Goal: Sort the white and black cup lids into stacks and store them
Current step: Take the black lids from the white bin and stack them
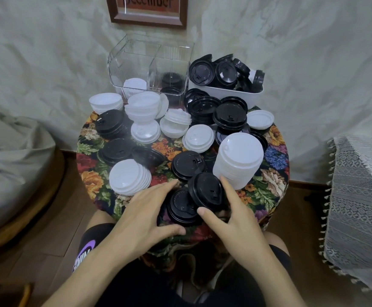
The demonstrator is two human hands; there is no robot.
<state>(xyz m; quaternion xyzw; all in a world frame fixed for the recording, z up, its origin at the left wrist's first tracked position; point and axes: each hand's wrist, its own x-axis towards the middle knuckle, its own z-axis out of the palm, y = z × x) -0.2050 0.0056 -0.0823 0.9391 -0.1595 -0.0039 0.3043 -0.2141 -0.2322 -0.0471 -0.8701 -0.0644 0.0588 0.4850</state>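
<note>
While the left hand (145, 209) brackets the short stack of black plastic cup lids (178, 209) between its thumb and curved fingers, the right hand (236, 218) pinches a single black plastic cup lid (207, 191) by its rim, with the index finger on the far edge and the thumb on the near edge. This lid is tilted. Its lower edge is over the short stack and it is not yet seated.

Reference item: the tall stack of white plastic cup lids (238, 160), standing upright on the flower-patterned tablecloth (276, 156). All positions below are relative to it.

- The short stack and the held lid are just beside its base, on the person's side and to the left.
- One flat black lid (187, 165) lies immediately left of it.
- A leaning pile of white lids (129, 176) lies further left.
- Mixed black and white lids lie behind it, unsorted or in small piles.
- The clear ribbed plastic container with two compartments (149, 63) stands well behind it, to the left. It holds a few white lids in its left compartment and black lids in its right.
- The white rectangular tub (225, 94), heaped with loose black lids, stands directly behind it.

Step in hand, as judged: building the black stack, with much of the sorting and most of the storing still to do.

The next move calls for the following:
1. Level the held lid.
2. Centre it over the short stack.
3. Press it down until the rims nest, with the left hand steadying the stack against sliding on the cloth.
</note>
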